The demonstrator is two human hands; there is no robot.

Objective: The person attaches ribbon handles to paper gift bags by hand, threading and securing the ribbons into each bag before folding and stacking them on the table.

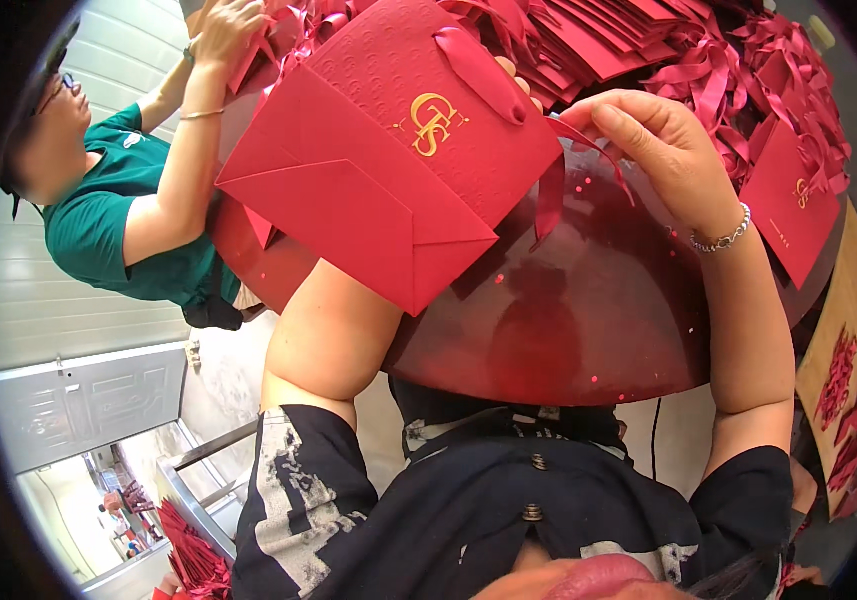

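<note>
A red paper gift bag (349, 150) with an embossed front and a gold emblem is tilted above the table, its folded bottom toward me. My left forearm passes beneath it. Of my left hand (519, 80) only fingertips show at the bag's far right edge; the rest is hidden behind the bag it holds up. At the bag's right corner, my right hand (671, 155) pinches a thin red ribbon (589, 140) between thumb and forefinger. One ribbon tail hangs down beside the bag. A wider ribbon handle (479, 75) lies across its front.
Under my hands is a glossy dark-red round table (549, 320) with small red dots. Stacked flat red bags (599, 40) and piled ribboned bags (729, 80) line its far side. Another red bag (794, 205) lies at right. A co-worker in a green shirt (139, 200) works at left.
</note>
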